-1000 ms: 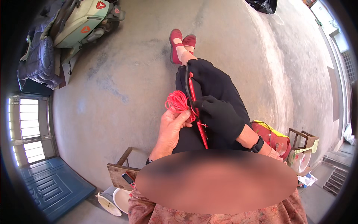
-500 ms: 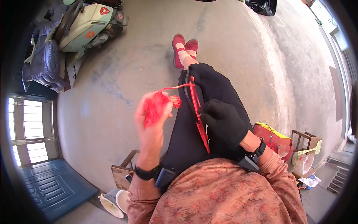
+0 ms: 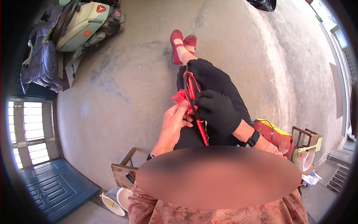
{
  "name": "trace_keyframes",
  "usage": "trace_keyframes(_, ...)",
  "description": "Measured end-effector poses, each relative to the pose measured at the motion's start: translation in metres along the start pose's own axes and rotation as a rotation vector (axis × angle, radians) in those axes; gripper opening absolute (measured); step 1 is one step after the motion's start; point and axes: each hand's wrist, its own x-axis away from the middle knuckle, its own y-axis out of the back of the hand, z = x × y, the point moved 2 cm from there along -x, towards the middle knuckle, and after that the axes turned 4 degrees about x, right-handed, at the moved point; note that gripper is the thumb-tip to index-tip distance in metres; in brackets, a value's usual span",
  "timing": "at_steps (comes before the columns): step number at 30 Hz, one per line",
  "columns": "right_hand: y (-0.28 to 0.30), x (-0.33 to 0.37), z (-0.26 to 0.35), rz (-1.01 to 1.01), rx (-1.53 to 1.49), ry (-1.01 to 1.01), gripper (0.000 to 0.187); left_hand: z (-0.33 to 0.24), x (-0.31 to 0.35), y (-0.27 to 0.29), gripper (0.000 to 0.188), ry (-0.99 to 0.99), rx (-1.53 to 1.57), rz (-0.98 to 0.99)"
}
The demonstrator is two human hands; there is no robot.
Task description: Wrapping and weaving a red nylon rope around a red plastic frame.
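A slim dark strip (image 3: pixel 188 93) lies lengthwise over my lap, and its near part is wrapped in red cord (image 3: pixel 202 131). Loose red strands run along its far part. My bare left hand (image 3: pixel 172 125) is closed, pinching a looped bundle of red cord (image 3: pixel 179 96) against the strip's left side. On the other side, my right hand (image 3: pixel 220 112), in a black glove, grips the strip with curled fingers; its fingertips partly cover the strip. The strip's near end is cut off by a blurred patch.
A scooter (image 3: pixel 80 28) with a padded cover (image 3: pixel 43 61) stands far left. Low wooden stools stand at my left (image 3: pixel 121 173) and right (image 3: pixel 311 140). A red bag (image 3: pixel 272 136) sits by my right side, white buckets (image 3: pixel 123 198) at lower left, a black plastic bag (image 3: pixel 265 3) far off.
My left hand has moved right with the cord bundle, from out beside my left leg to against the strip. My gloved right hand has stayed by the strip, shifting slightly.
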Motion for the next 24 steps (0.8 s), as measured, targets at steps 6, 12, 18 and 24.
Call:
trace_keyframes(6,0.029,0.021,-0.008,-0.185,-0.818,-0.297,0.025,-0.002,0.017,0.025,0.034,-0.033,0.175,0.341)
trace_keyframes(12,0.075,0.092,0.029,-0.241,-1.472,-0.594,0.033,-0.019,0.066,-0.03,0.051,0.048,0.375,0.737)
trace_keyframes(18,0.076,0.075,0.052,0.241,-1.653,-0.454,0.037,-0.008,0.064,-0.004,0.038,0.14,0.688,0.614)
trace_keyframes(24,0.023,0.077,0.028,0.157,-1.504,-0.757,0.033,0.015,0.092,0.032,0.031,0.21,0.524,0.242)
